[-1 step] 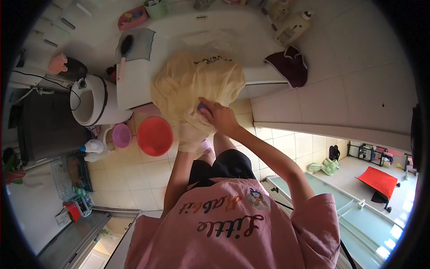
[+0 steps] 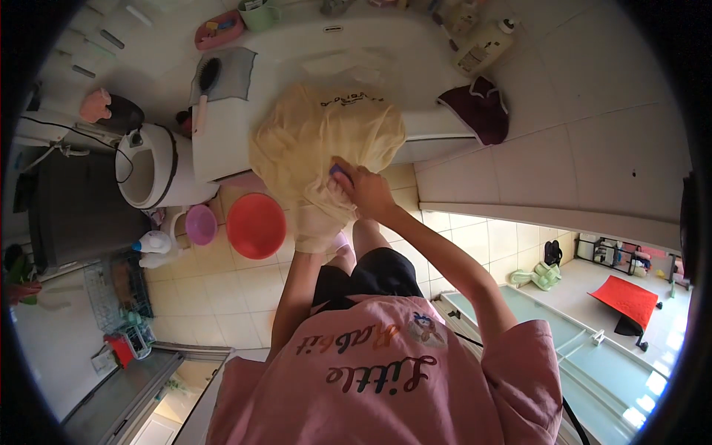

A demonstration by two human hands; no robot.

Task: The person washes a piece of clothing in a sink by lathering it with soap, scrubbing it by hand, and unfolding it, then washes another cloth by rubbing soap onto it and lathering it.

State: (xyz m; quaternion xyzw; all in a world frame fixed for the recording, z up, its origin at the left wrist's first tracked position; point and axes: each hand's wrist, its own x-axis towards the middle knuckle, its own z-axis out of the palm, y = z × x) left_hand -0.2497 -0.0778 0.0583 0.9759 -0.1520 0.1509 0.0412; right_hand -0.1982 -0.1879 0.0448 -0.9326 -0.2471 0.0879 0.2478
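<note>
Just above the centre of the frame, a purple object [image 2: 339, 173] is pinched by the fingers [image 2: 351, 171] of the right hand [image 2: 373, 195] against a yellow cloth [image 2: 291, 141] and could be dropped were a loose fold snagged, the cloth-covered left hand's fingers being impossible to read.

The cloth [image 2: 297, 141] is pale yellow with black lettering [image 2: 348, 99]; the basin [image 2: 256, 226] is red.

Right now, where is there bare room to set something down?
A broad bare patch of tiled floor lies below the red basin in view, left of the left forearm. A smaller one: the white counter corner between the hairbrush and the yellow garment. Crowded: left of the basin, with the purple bowl and blue-capped bottle.
</note>
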